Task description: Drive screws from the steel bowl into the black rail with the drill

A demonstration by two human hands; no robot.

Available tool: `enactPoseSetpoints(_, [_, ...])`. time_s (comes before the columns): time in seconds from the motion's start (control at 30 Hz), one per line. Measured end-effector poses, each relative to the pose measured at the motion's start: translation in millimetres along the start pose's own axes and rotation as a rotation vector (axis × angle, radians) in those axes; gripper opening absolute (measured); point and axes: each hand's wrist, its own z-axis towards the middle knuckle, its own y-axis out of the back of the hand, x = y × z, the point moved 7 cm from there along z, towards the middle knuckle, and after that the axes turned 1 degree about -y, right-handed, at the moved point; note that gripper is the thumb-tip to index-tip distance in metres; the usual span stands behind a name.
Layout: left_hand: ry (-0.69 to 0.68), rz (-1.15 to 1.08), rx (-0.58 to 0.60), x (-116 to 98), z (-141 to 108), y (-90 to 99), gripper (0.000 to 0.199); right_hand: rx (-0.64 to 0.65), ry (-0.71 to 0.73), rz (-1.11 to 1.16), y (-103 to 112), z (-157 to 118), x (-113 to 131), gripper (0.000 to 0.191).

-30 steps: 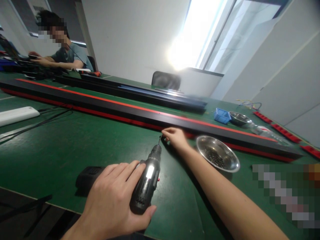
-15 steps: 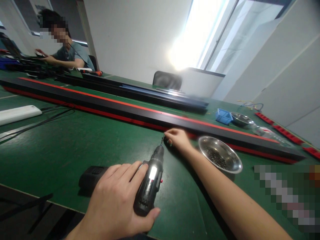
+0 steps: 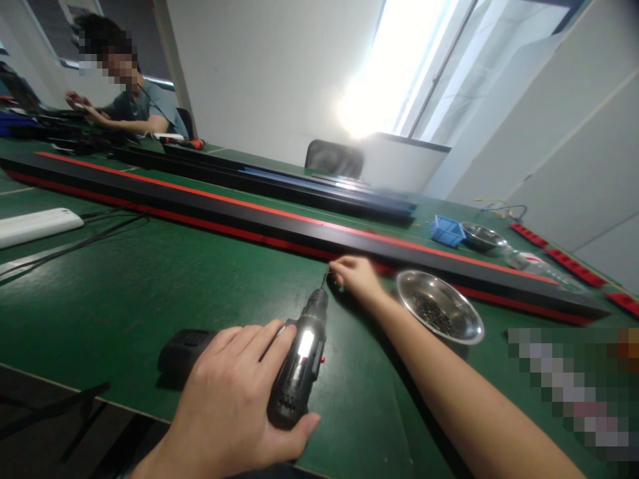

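Note:
My left hand (image 3: 244,392) is wrapped round a black power drill (image 3: 298,366), which lies tilted with its bit pointing away from me. My right hand (image 3: 353,278) has its fingers pinched together at the tip of the bit (image 3: 325,275); whatever small thing may be between them is too small to tell. Just beyond that hand runs a long black and red bar (image 3: 279,229). A steel bowl (image 3: 462,307) of small dark screws stands beside my right forearm.
On the green table (image 3: 100,313) are a white device (image 3: 37,226) with black cables, more dark bars (image 3: 269,183), a blue basket (image 3: 446,230), a second steel bowl (image 3: 483,235) and red strips (image 3: 574,266). A person (image 3: 144,110) sits at the far left.
The seated person's hands have shifted slightly up and to the left. My hands and the drill have hardly moved.

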Motion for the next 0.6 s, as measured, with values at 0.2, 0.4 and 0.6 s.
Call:
enactPoseSetpoints(0.2, [0.004, -0.008, 0.001, 0.4, 1.8, 0.5, 0.073, 0.004, 0.004, 0.017, -0.3, 2.3, -5.8, 0.022])
enactPoseSetpoints(0.4, [0.002, -0.010, 0.002, 0.5, 1.1, 0.1, 0.074, 0.037, -0.021, 0.106, -3.6, 3.5, -7.2, 0.023])
enactPoseSetpoints(0.6, [-0.003, 0.005, -0.001, 0.6, 0.3, 1.0, 0.072, 0.075, -0.035, 0.195, -5.0, 4.1, -11.7, 0.028])
